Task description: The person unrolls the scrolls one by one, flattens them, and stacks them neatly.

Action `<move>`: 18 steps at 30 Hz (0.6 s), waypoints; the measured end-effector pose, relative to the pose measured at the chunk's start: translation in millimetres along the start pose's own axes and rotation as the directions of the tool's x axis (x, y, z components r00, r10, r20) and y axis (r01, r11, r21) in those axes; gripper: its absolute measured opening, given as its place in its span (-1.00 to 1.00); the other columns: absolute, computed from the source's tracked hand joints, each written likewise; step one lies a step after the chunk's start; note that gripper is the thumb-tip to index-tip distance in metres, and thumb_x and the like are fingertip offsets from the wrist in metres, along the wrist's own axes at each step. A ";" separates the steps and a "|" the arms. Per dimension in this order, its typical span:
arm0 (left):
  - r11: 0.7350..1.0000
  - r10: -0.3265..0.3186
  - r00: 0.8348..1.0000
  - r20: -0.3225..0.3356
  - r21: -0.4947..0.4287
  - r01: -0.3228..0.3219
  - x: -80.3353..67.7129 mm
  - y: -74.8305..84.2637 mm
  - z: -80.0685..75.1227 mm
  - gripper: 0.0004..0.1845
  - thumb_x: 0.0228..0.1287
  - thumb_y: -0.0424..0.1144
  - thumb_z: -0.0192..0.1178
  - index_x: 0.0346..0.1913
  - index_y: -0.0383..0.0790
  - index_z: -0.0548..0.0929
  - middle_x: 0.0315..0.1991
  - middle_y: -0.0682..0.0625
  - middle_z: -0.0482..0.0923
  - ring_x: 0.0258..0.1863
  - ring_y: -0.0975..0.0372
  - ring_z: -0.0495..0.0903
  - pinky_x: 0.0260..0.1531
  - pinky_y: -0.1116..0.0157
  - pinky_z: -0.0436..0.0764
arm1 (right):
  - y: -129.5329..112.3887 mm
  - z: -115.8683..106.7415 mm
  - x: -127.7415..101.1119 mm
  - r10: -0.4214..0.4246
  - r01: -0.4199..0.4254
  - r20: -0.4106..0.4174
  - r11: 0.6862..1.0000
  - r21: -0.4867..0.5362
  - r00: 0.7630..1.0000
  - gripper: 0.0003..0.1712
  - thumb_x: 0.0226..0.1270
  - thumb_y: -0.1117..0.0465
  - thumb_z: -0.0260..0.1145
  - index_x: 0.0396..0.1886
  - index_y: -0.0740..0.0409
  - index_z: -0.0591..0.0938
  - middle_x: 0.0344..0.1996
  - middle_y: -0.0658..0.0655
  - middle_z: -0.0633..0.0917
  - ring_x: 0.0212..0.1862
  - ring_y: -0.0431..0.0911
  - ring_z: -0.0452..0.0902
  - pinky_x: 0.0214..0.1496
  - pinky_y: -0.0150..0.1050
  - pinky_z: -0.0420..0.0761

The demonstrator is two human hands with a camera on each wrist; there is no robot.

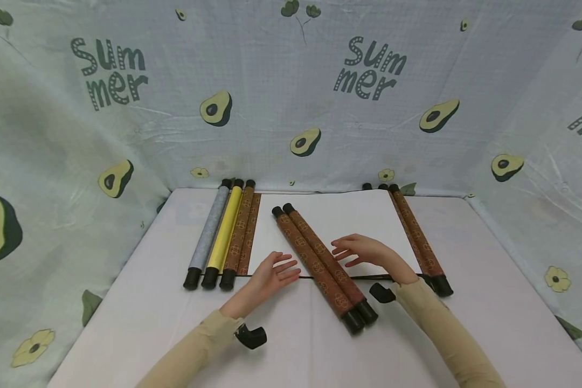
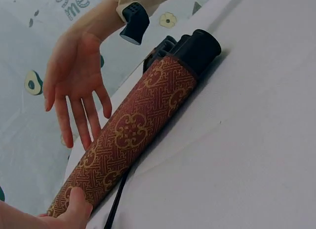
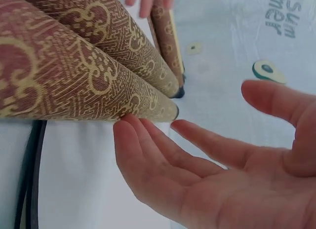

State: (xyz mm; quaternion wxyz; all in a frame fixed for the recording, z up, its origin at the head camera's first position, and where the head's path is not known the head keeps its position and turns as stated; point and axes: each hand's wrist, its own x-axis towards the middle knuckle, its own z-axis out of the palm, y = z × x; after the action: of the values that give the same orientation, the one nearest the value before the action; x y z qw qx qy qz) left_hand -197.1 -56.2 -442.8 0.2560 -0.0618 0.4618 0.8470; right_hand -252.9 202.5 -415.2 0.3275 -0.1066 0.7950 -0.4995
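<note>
Two rolled scrolls point(image 1: 320, 264) in brown patterned cloth with black end caps point(image 1: 360, 317) lie side by side, slanting across an unrolled white scroll sheet point(image 1: 339, 215). My left hand point(image 1: 281, 269) is open just left of them. Its thumb point(image 2: 75, 207) touches the nearer brown roll point(image 2: 128, 135). My right hand point(image 1: 349, 250) is open on the rolls' right side, palm up in the right wrist view, with its fingertips point(image 3: 129, 126) at the lower edge of the brown rolls point(image 3: 74, 66).
A grey roll point(image 1: 208, 237), a yellow roll point(image 1: 226, 234) and a brown roll point(image 1: 240, 237) lie together at the sheet's left edge. Another brown roller point(image 1: 417, 237) bounds its right edge. A black cord point(image 1: 315, 277) runs along the sheet's front. Avocado-print cloth point(image 1: 291, 108) walls the table.
</note>
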 end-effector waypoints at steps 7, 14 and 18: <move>0.984 -0.016 0.991 -0.130 -0.179 -0.008 13.6 -6.5 8.1 -0.36 0.32 -0.10 -0.32 0.33 -0.45 -0.07 0.31 -0.44 -0.07 0.28 -0.25 0.06 0.26 -0.01 0.13 | -1.5 -5.6 16.1 0.063 -0.064 0.013 0.988 0.144 0.998 -0.41 0.42 0.05 -0.18 0.32 0.30 0.13 0.25 0.37 0.27 0.25 0.15 0.26 0.06 -0.05 0.45; 0.965 -0.040 0.984 -0.176 -0.263 -0.007 21.4 -11.2 18.0 -0.36 0.30 -0.06 -0.33 0.33 -0.40 -0.06 0.31 -0.42 -0.05 0.28 -0.24 0.06 0.26 -0.05 0.12 | 0.0 -4.8 26.4 0.119 -0.120 0.018 0.960 0.253 0.993 -0.40 0.42 0.01 -0.21 0.31 0.28 0.14 0.26 0.37 0.25 0.28 0.17 0.20 0.04 0.00 0.44; 0.963 -0.047 0.985 -0.164 -0.269 0.001 24.6 -12.5 20.4 -0.36 0.30 -0.04 -0.35 0.35 -0.33 -0.08 0.33 -0.40 -0.08 0.30 -0.22 0.02 0.25 -0.07 0.12 | 2.5 -4.8 31.2 0.142 -0.141 0.017 0.950 0.277 0.990 -0.40 0.43 -0.01 -0.25 0.32 0.26 0.14 0.26 0.39 0.23 0.27 0.19 0.20 -0.04 0.01 0.48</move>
State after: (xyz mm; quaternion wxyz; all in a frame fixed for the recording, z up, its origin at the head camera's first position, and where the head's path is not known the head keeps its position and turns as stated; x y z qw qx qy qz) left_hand -209.5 -24.8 -449.0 0.2155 -0.1732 0.3622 0.8901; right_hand -279.4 191.6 -428.9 0.3728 -0.0017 0.7231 -0.5815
